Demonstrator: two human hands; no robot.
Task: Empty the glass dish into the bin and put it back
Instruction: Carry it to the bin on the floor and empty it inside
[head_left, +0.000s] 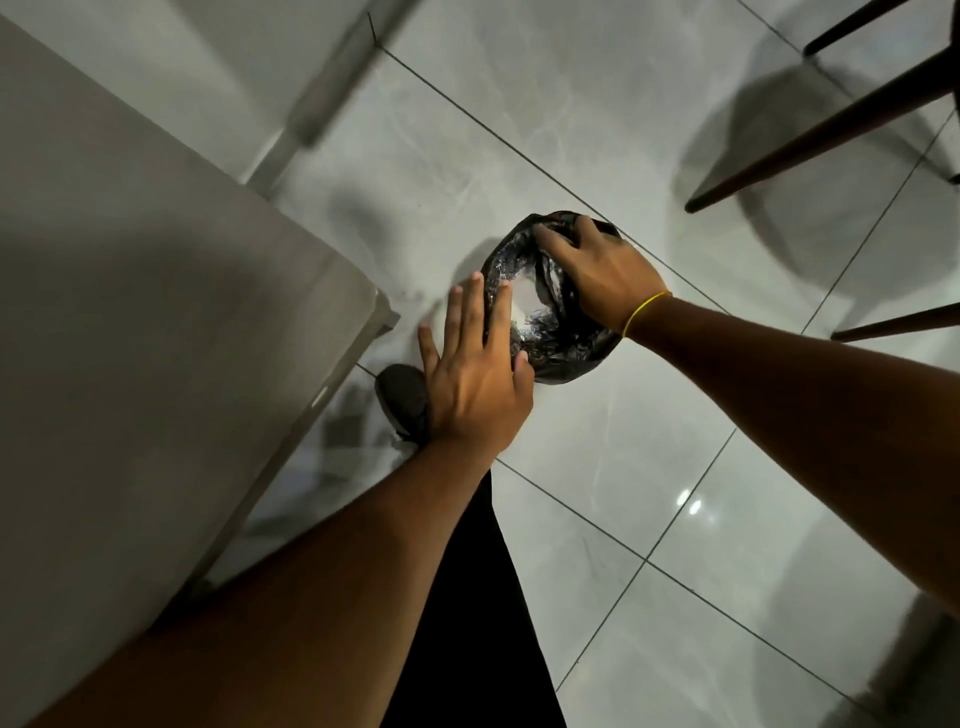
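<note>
Beside table, hands over bin

Bin: black-lined, on tiled floor, near table corner. Right hand: fingers curled over far rim. Left hand: flat, fingers spread, above near rim. Shoe: beside bin. Chair legs: well apart.

A glossy black liner fills the bin, on pale grey marbled floor tiles with dark grout.

The bin stands on the floor, right of the table.
</note>
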